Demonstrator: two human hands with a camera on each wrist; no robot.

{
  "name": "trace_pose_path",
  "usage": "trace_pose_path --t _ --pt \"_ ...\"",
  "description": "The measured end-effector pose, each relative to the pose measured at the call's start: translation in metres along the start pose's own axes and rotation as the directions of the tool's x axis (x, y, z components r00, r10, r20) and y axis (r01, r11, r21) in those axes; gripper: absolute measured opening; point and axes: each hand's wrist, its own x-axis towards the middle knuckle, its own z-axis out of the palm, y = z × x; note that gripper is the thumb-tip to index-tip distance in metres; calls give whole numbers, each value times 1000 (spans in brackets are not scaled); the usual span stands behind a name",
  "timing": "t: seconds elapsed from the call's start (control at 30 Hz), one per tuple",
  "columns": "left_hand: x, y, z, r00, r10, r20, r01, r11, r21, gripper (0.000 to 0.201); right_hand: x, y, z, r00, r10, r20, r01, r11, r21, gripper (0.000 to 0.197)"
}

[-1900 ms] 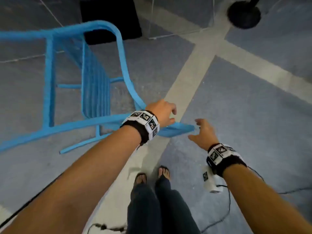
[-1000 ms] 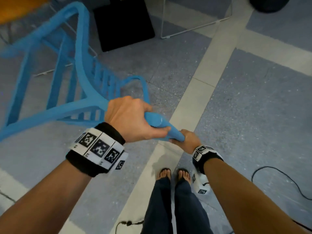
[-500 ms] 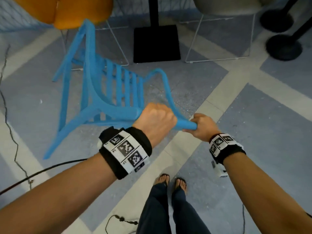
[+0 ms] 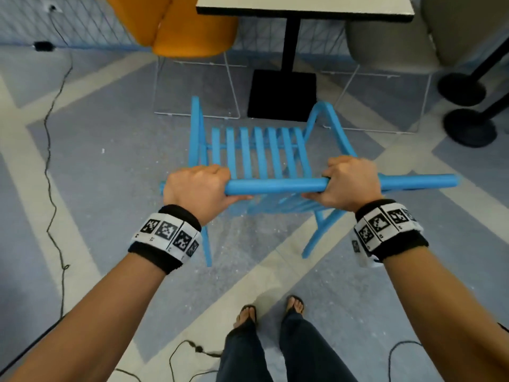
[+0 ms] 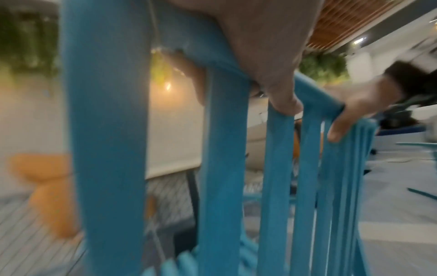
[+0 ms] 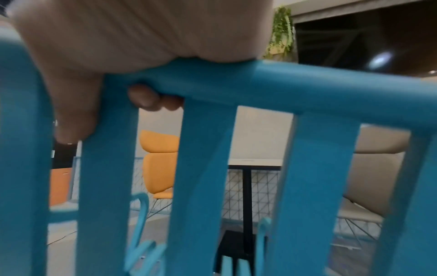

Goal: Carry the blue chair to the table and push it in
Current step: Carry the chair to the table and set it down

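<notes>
The blue chair (image 4: 261, 153) with a slatted seat faces the table (image 4: 303, 6), its back towards me. My left hand (image 4: 198, 188) grips the left end of the chair's round top rail (image 4: 278, 186). My right hand (image 4: 347, 183) grips the same rail further right. The white table top stands on a black post with a square black base (image 4: 281, 95) just beyond the chair's front. In the left wrist view my left hand (image 5: 272, 78) wraps the blue rail (image 5: 212, 61). In the right wrist view my right hand's fingers (image 6: 151, 99) curl under the rail (image 6: 283, 87).
An orange chair (image 4: 192, 28) stands at the table's left and a grey chair (image 4: 391, 34) at its right, both on thin wire legs. Two round black stand bases (image 4: 468, 125) sit at the far right. Black cables (image 4: 52, 161) run along the floor at left and near my feet (image 4: 270, 312).
The chair has swung round from sideways on my left to square in front of me, facing the table. My right hand has shifted along the rail, away from my left.
</notes>
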Motion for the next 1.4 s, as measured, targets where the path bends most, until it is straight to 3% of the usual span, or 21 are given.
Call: trace_pose_path --t 0.1,0.3,0.4,0.53,0.7,0.83,0.9,1.0,1.4 --pt "-7 -17 28 1000 12 -15 -13 998 -60 58 -3 -18 7 1000 -2 -15 1 998 -63 50" --pt "-4 -21 57 999 40 -34 -43 995 -89 51 -21 -24 29 988 147 44 -144 987 -66 53" --pt "-11 -29 72 995 -32 96 39 997 -64 50 -25 -38 56 975 178 132 -174 984 -41 50" --pt "-21 -42 85 980 -105 166 117 991 -67 49 -32 -56 77 961 202 189 -196 979 -51 41" --pt "-22 -46 85 978 -105 178 120 990 -73 48 -35 -60 71 990 128 66 -127 992 -19 35" --pt "-23 -29 84 992 -29 120 47 988 -150 57 -55 -47 78 976 197 -94 -195 980 38 48" --pt "-15 -18 83 987 -9 160 38 983 -179 64 -59 -44 79 963 226 -149 -224 974 34 53" --pt "-5 -14 83 970 5 244 18 996 -91 68 -55 -44 83 959 233 -161 -233 972 19 56" --pt "81 1 89 952 -103 289 102 995 20 75 22 20 78 961 183 -207 -184 983 18 56"
